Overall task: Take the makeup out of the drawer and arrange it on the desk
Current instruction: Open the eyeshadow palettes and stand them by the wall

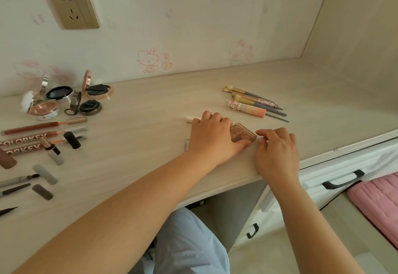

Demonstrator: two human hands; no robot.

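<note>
Centrally, on the pale wood-grain desk (137, 110), both hands meet over a small brown translucent makeup case (243, 134) lying flat near the front edge. The left hand (213, 137) rests palm-down with its fingers curled over the case's left side, thumb tip against its near edge. The right hand (276, 151) lies just beside the case on the right, fingers bent, with fingertip and thumb brought together at the case's right corner; the grip appears to be a pinch, though the contact itself is partly hidden. A white-capped tube (190, 119) protrudes from behind the left hand.

Behind the hands, toward the wall, a group of makeup brushes (254, 101) lies in rough parallel, alongside a peach-coloured tube (251, 108). At far left stand several open compacts (71, 97), lids raised. In front of them lie lip glosses (43, 125), two of them lettered COLORKEY, together with a lipstick (50, 145), loose grey caps (45, 174) and eyeliner pens (15, 181).

On the wall are a gold power socket (72, 7) and pink cartoon cat prints. At lower right, white drawers (336, 172) with black handles stand beside a pink cushion (379, 202).
</note>
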